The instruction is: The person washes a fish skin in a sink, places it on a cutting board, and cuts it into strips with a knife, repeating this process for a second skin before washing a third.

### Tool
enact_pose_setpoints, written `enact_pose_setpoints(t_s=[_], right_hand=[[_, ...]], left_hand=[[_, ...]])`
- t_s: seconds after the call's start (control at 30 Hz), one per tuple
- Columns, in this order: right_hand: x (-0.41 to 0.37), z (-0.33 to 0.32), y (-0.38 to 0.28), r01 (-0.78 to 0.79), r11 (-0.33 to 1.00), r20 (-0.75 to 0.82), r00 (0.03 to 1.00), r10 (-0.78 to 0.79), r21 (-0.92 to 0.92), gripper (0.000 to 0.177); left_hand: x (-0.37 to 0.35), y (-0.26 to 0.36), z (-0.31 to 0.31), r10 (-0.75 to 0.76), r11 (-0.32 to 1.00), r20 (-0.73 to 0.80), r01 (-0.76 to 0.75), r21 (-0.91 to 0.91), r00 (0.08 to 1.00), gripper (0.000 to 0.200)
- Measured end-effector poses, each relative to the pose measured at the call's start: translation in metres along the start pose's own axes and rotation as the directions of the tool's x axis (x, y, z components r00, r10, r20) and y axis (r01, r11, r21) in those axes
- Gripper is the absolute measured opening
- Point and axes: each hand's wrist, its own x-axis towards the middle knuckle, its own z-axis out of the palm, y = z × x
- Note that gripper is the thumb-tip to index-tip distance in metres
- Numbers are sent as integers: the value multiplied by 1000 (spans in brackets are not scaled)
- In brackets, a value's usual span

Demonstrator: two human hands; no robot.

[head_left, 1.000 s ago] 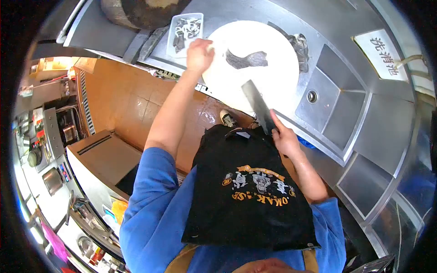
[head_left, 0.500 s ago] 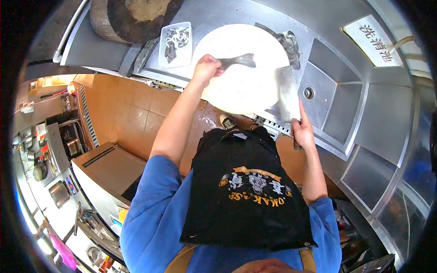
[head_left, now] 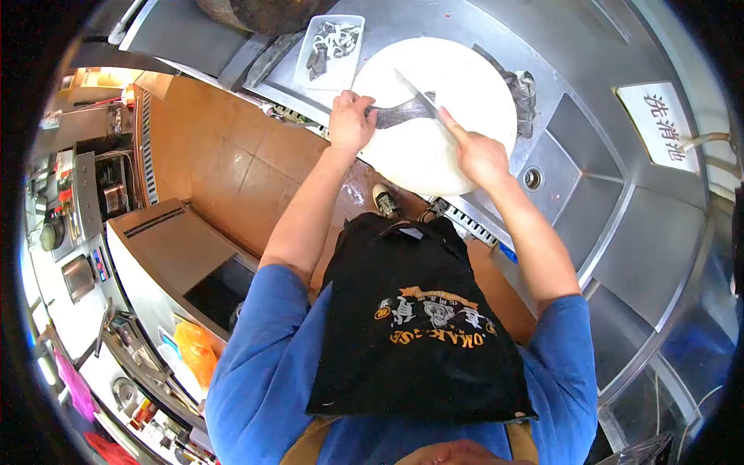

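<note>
On the round white cutting board (head_left: 434, 167) lies a dark grey piece of fish skin (head_left: 395, 115), widening towards the right like a tail. My left hand (head_left: 352, 122) holds its left end down near the board's edge, fingers bent. In my right hand (head_left: 479, 155) is a broad-bladed cleaver (head_left: 418, 94), its handle mostly hidden by my fingers. The blade slants up and left across the right end of the fish skin. Just behind my left hand stands a clear plastic tub (head_left: 328, 77) with cut grey and white pieces in it.
A limp dark heap (head_left: 524, 97) lies on the steel counter, along the board's right edge. Further right is a steel sink (head_left: 577, 174) with a drain, and a white sign (head_left: 663, 124) hangs beyond it. A thick wooden block (head_left: 267, 14) sits at the upper left.
My right hand has brought the cleaver from over the sink's edge leftwards onto the board at the fish skin. My left hand now presses the skin down. The view has shifted slightly.
</note>
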Motion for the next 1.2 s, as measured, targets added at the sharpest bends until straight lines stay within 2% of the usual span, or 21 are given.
enact_pose_setpoints(t_s=[0.03,0.1,0.2,0.27,0.37,0.47,0.57,0.67,0.77,0.87,0.93,1.0,1.1,1.13,1.2], right_hand=[[9,5,2,74,997,-17,997,-75,-23,76],[-9,10,23,71,997,35,997,-70,-25,78],[-81,9,72,17,1000,81,997,-15,-22,81],[-121,8,101,21,998,73,997,-17,-64,82],[-109,-2,73,-115,993,181,977,115,-8,71],[-38,-1,-5,-31,996,47,999,27,83,75],[-2,27,-24,29,993,-34,999,-26,112,77],[-72,30,15,-42,981,62,998,31,190,74],[-114,-1,19,-166,979,238,962,136,114,74],[-67,0,-23,-65,979,81,995,49,196,76],[-18,1,-62,-90,978,82,994,76,188,76],[-12,21,-68,-68,970,72,996,53,232,76],[-66,32,-54,-70,952,62,997,54,297,75],[-96,32,-44,-89,937,69,995,70,338,75],[-146,42,-20,-1,939,-28,1000,11,343,76]], left_hand=[[0,0,0,-17,1000,11,17,4,1000,17],[-2,-1,-3,-58,998,37,58,11,998,17],[-1,-5,-6,-120,992,66,123,-36,991,18],[0,-6,-6,-105,993,35,107,-54,994,17],[-2,-12,1,-98,993,3,98,-71,995,14],[-3,-18,1,-82,990,7,83,-111,997,12],[-2,-25,-3,-70,993,35,73,-91,997,12],[0,-23,-6,-98,993,76,102,-60,992,13],[3,-23,-9,-124,985,84,133,-108,989,14],[2,-36,-6,-72,989,115,87,-124,991,14],[4,-39,-10,-62,993,129,74,-96,990,14],[4,-35,-16,-77,995,152,86,-58,985,15],[3,-33,-24,-116,993,162,117,2,980,15],[1,-29,-27,-164,984,188,173,-36,969,14],[0,-21,-34,-244,956,240,275,-105,940,14]])
